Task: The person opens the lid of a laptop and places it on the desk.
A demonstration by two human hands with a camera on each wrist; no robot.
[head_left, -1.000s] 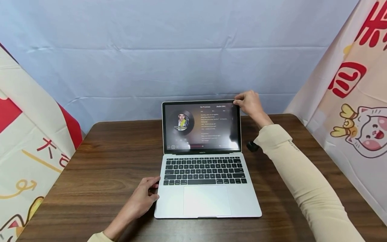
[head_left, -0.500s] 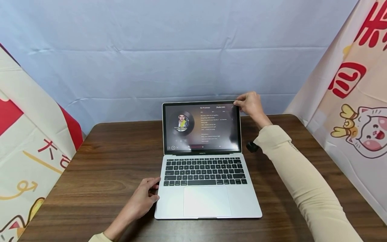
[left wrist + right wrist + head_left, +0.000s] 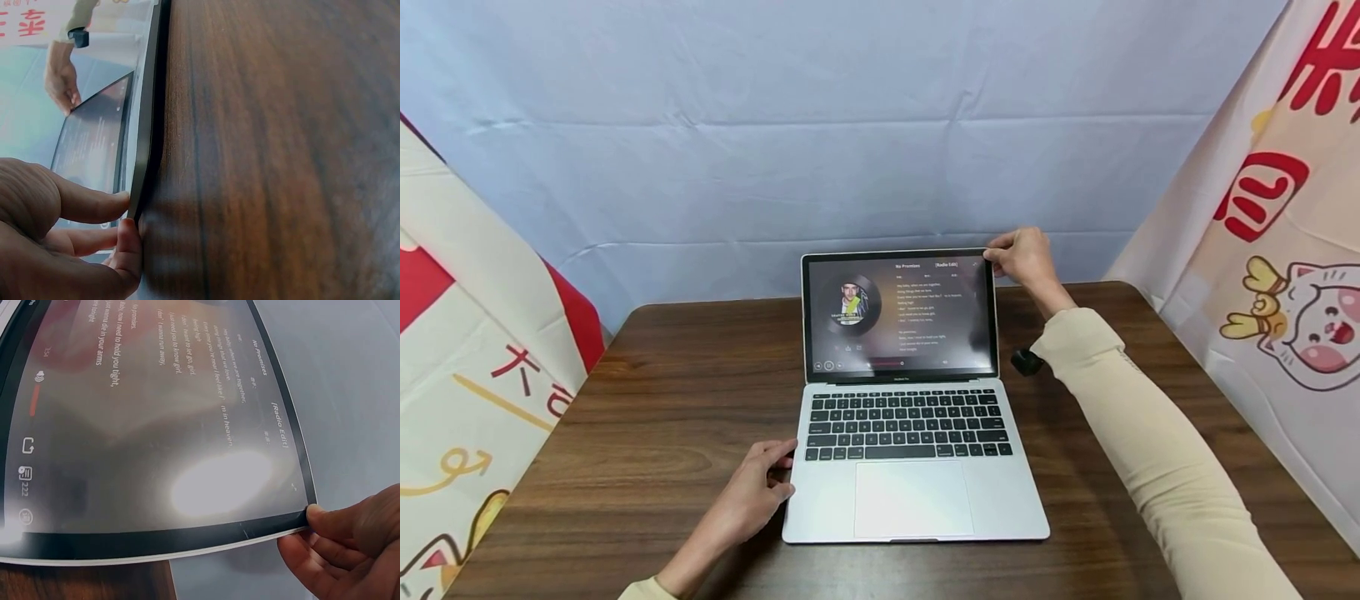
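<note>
An open silver laptop (image 3: pixel 917 496) stands on the brown wooden table, its lit screen (image 3: pixel 925 333) showing a music player with a record picture and lyrics. My right hand (image 3: pixel 1026 260) pinches the upper right corner of the screen, the thumb on the front bezel and curled fingers behind it in the right wrist view. At the left side of the base, my left hand (image 3: pixel 752 492) holds the edge with thumb and fingertips. The left wrist view shows those bent fingers (image 3: pixel 128 240) close against the laptop's dark side edge (image 3: pixel 145 134).
A small black object (image 3: pixel 1026 362) sits under the right cuff, worn at the wrist. The wooden table (image 3: pixel 685 375) extends on both sides of the laptop. A pale blue cloth (image 3: pixel 850 125) hangs behind, with printed cloths (image 3: pixel 1322 275) at both sides.
The right hand has shifted very slightly to the right at the screen's corner. The left hand and the laptop base look the same as before.
</note>
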